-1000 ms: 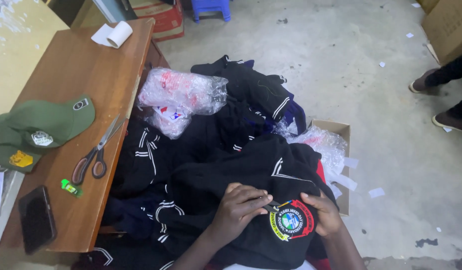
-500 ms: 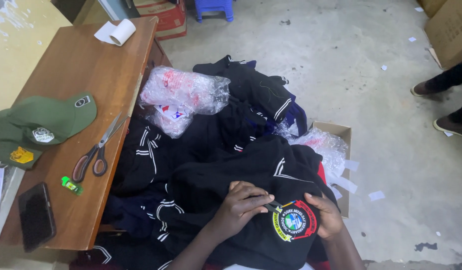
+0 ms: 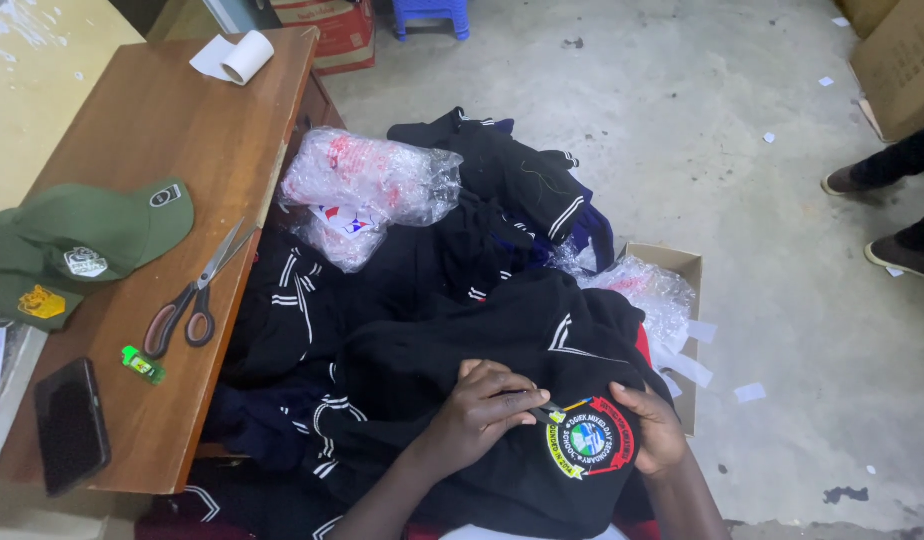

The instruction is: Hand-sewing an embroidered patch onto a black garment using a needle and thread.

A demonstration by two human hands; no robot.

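A black garment [image 3: 462,350] with white stripes lies across my lap. A round embroidered badge [image 3: 590,440] with a red rim sits on it. My left hand [image 3: 487,405] rests on the cloth just left of the badge, fingers pinched at its upper edge around something small; what it is I cannot tell. My right hand [image 3: 650,428] presses the cloth at the badge's right side.
A wooden table [image 3: 162,150] on my left carries scissors [image 3: 192,295], green caps [image 3: 77,245], a phone [image 3: 70,425], a small green object [image 3: 142,363] and a paper roll [image 3: 247,57]. More dark garments and plastic bags [image 3: 367,185] are heaped ahead. Another person's shoes [image 3: 897,215] stand at right.
My left hand's fingers have shifted right along the cloth to the badge's upper edge. My right hand stays at the badge's side.
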